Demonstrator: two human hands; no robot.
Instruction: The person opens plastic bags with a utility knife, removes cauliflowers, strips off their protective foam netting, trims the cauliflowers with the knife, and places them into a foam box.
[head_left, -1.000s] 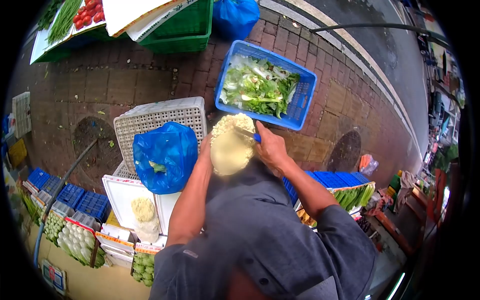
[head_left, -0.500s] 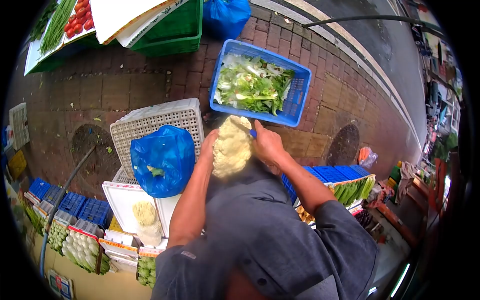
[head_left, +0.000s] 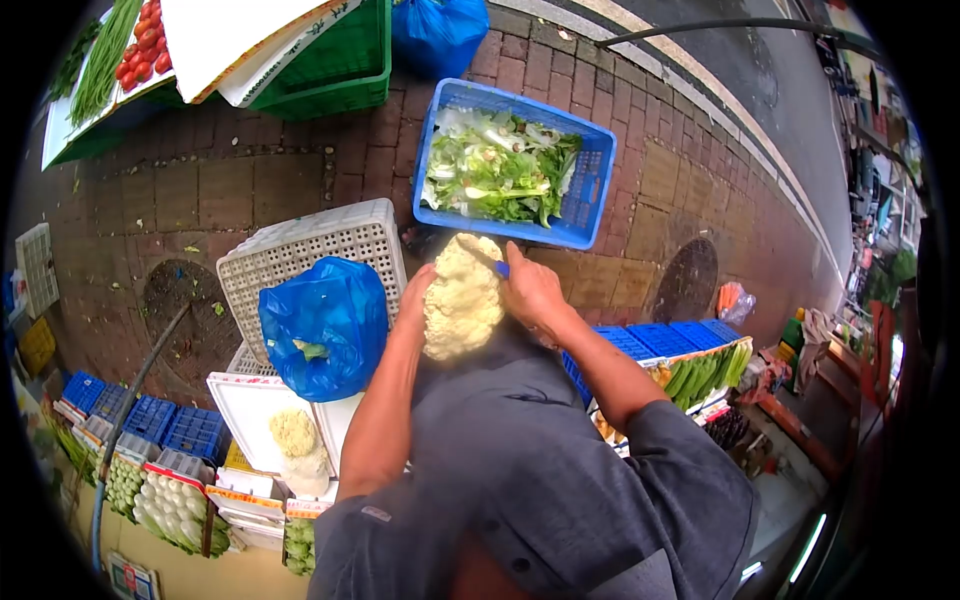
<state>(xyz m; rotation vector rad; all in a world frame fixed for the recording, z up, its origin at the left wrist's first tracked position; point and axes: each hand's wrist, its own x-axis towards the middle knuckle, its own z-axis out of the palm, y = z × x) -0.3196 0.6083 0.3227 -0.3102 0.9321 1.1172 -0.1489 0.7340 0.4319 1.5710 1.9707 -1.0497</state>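
Observation:
A pale cauliflower (head_left: 463, 300) is held up in front of my body. My left hand (head_left: 416, 296) grips it from the left side, with most fingers hidden behind it. On its right, my right hand (head_left: 532, 290) is closed round the blue handle of a knife (head_left: 501, 268), whose blade lies against the upper part of the cauliflower. Just beyond stands a blue crate (head_left: 598, 185) holding leaf trimmings (head_left: 500, 170). A second cauliflower (head_left: 293, 433) rests on a white foam box (head_left: 240, 410) at the lower left.
An upturned white crate (head_left: 310, 232) bears a blue plastic bag (head_left: 325, 330) left of my arms. Green crates (head_left: 340, 65) and another blue bag (head_left: 440, 35) stand farther off. Vegetable boxes line both sides; a hose (head_left: 140, 385) runs at the left.
The cauliflower has turned from its smooth, flat-looking face to its bumpy florets. My right hand and the knife stay at its right side. The whole view has shifted slightly.

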